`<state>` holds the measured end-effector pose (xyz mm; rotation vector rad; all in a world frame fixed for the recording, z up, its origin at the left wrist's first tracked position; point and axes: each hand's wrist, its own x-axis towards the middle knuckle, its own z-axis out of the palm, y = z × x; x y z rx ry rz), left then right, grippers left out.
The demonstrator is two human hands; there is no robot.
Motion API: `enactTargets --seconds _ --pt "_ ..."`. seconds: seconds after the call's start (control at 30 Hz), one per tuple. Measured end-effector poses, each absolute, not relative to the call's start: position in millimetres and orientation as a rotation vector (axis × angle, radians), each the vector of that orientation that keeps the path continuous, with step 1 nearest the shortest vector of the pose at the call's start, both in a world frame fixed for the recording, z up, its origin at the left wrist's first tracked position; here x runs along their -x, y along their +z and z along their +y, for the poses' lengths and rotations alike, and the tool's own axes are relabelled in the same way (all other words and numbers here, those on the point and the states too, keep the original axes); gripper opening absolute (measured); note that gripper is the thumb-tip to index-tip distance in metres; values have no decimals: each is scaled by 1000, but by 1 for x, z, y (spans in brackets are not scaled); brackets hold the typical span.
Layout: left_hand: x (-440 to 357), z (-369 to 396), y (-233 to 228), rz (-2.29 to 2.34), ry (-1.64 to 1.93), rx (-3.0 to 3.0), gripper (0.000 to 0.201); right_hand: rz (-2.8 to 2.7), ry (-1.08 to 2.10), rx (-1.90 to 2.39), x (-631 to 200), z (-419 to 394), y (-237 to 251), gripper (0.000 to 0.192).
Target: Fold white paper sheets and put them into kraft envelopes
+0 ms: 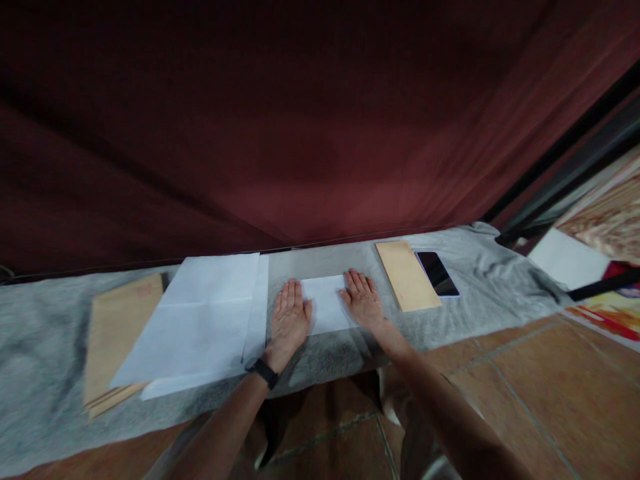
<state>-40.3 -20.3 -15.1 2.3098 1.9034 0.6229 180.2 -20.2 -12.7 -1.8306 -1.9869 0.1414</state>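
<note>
A small folded white paper (326, 303) lies flat on the grey cloth-covered table (45, 347). My left hand (289, 319) rests palm down on the paper's left edge, fingers flat and together; a black band is on that wrist. My right hand (363, 300) presses flat on the paper's right edge, fingers slightly spread. Neither hand grips anything.
A stack of large white sheets (200, 327) lies left of my hands, over brown envelopes (113, 333). A brown envelope (407, 275) and a dark phone (437, 273) lie to the right. A dark red curtain (300, 133) hangs behind the table. Tiled floor (525, 373) is below.
</note>
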Motion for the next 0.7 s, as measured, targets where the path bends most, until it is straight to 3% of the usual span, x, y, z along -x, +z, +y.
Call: enactTargets --seconds 0.4,0.7 --pt "41 -19 -14 1897 564 -2346 60 -2284 164 1578 -149 -45 -7 53" --pt "45 -22 -13 1947 520 -2392 64 -2090 87 1854 -181 -36 -3 55"
